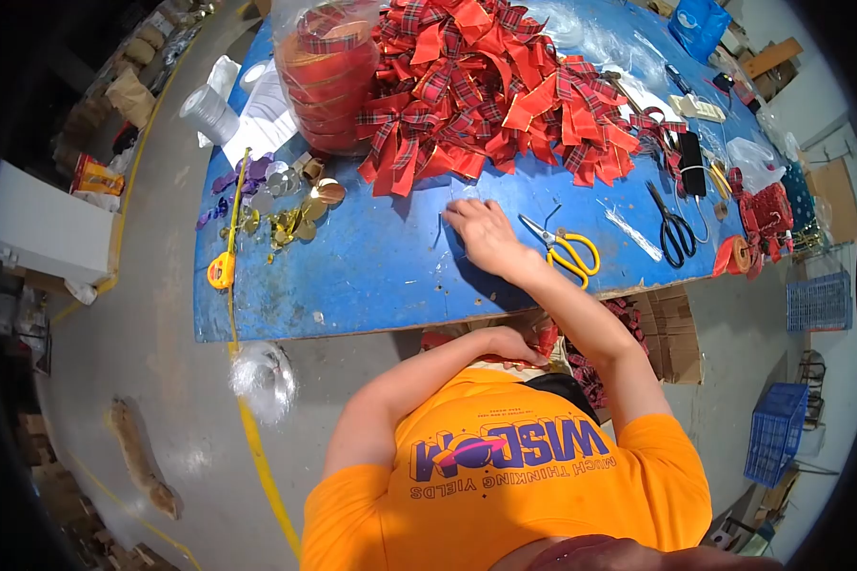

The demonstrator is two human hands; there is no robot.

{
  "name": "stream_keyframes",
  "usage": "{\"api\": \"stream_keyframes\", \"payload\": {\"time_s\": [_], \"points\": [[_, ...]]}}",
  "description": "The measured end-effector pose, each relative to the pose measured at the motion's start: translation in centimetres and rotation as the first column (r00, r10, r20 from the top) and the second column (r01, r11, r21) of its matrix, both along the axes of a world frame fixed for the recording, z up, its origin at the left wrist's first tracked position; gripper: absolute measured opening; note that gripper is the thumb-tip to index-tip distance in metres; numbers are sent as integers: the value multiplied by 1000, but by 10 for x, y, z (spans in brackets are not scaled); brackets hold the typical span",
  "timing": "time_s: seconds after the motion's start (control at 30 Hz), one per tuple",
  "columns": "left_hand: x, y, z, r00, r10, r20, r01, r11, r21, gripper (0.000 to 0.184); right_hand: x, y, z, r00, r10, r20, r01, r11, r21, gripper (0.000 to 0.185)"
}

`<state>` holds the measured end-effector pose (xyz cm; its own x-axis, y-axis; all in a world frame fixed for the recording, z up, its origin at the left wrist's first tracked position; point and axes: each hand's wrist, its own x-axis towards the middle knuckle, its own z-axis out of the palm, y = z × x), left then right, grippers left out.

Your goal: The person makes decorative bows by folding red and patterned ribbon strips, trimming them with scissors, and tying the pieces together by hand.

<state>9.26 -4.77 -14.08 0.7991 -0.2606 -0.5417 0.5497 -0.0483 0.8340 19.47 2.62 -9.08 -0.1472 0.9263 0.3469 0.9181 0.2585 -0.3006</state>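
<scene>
I'm viewing the right hand (488, 238) resting bent fingers on the blue table (371, 281); red bows (486, 90) are lying beyond them, yellow-handled snips (553, 239) rightward. A sideways sweep could be catching the blades. Nearer the body, the left hand (518, 344) is lying by red ribbon (547, 337). I'm unable to tell either grip.

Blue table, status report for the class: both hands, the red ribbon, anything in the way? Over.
Right hand at blue table, grasp unclear. Left hand at red ribbon, off near edge. Yellow-handled snips close beside right hand; bow pile beyond.
</scene>
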Motion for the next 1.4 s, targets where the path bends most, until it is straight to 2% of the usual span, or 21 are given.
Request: {"api": "stream_keyframes", "payload": {"time_s": [0.07, 0.13, 0.17, 0.2, 0.23, 0.3, 0.4, 0.5, 0.57, 0.63, 0.67, 0.7, 0.77, 0.83, 0.9, 1.0, 1.13, 1.23, 1.27, 1.3, 1.4], "points": [[-1, -2, -13, 999, 22, 26, -19, 992, -121, 33, 2, -16, 12, 1000, -6, -30, 3, 995, -96, 40], [5, -2, -34, 998, -39, 54, 47, 989, -140, 36, 3, -24, 24, 997, -28, -66, 13, 976, -217, 45], [8, -3, -44, 995, -69, 66, 78, 986, -149, 38, 5, -23, 22, 995, -47, -86, 34, 989, -146, 47], [5, 0, -22, 998, -55, 43, 60, 989, -132, 39, 8, -13, 20, 992, -62, -106, 55, 996, -68, 49], [6, 0, -17, 997, -79, -22, 78, 996, -49, 39, 11, -2, 16, 989, -73, -128, 75, 997, 12, 51], [8, 0, -13, 982, -103, -159, 122, 986, 113, 40, 13, 14, 7, 985, -109, -132, 112, 994, 15, 55], [4, -4, -17, 999, -11, -53, 16, 994, 104, 42, 13, 22, 2, 985, -172, -25, 173, 985, 8, 50], [5, -8, -37, 997, -19, -73, 27, 993, 118, 42, 11, -1, 3, 995, -96, 14, 96, 993, -67, 39], [2, -6, -20, 1000, -21, 12, 20, 999, 46, 42, 2, -33, 4, 998, -4, -63, 1, 999, -55, 39], [3, -1, -12, 998, -41, 52, 40, 999, 21, 41, -3, -55, 20, 954, 104, -282, -173, 957, -234, 43], [4, 3, -11, 997, -61, 47, 59, 998, 33, 41, -4, -59, 28, 918, 77, -390, -205, 932, -299, 49], [4, 2, -11, 996, -79, 43, 77, 996, 44, 40, -4, -59, 27, 925, 46, -376, -135, 968, -212, 50], [4, -6, -22, 999, 4, 53, 4, 990, -143, 39, 4, -46, 26, 935, -8, -354, 0, 1000, -24, 53], [7, -3, -12, 997, -65, -46, 67, 997, 37, 37, 16, -20, 6, 962, -18, -272, 15, 1000, -13, 57], [5, -6, -16, 999, -20, -49, 22, 998, 51, 35, 18, 3, -2, 990, 8, -143, -5, 1000, 18, 57], [6, -14, -29, 998, 0, -62, 4, 998, 67, 33, 16, 18, -10, 999, -5, -50, 1, 996, -86, 55], [3, -12, -24, 996, -31, -81, 39, 995, 94, 36, 6, -20, -14, 997, -44, -57, 36, 990, -138, 54], [1, -11, -15, 994, -25, 109, 12, 993, 121, 40, -22, -73, -17, 967, -82, -240, 49, 989, -142, 54], [8, -14, -73, 991, 34, 130, -2, 971, -238, 36, -36, -88, -17, 965, -64, -254, 28, 989, -144, 53], [8, -17, -80, 987, 55, 148, -15, 966, -257, 36, -52, -99, -17, 963, -46, -267, 6, 989, -147, 52], [1, -16, -61, 991, 63, 119, -37, 977, -211, 35, -87, -112, -7, 818, 132, -560, -325, 909, -261, 50]]}}
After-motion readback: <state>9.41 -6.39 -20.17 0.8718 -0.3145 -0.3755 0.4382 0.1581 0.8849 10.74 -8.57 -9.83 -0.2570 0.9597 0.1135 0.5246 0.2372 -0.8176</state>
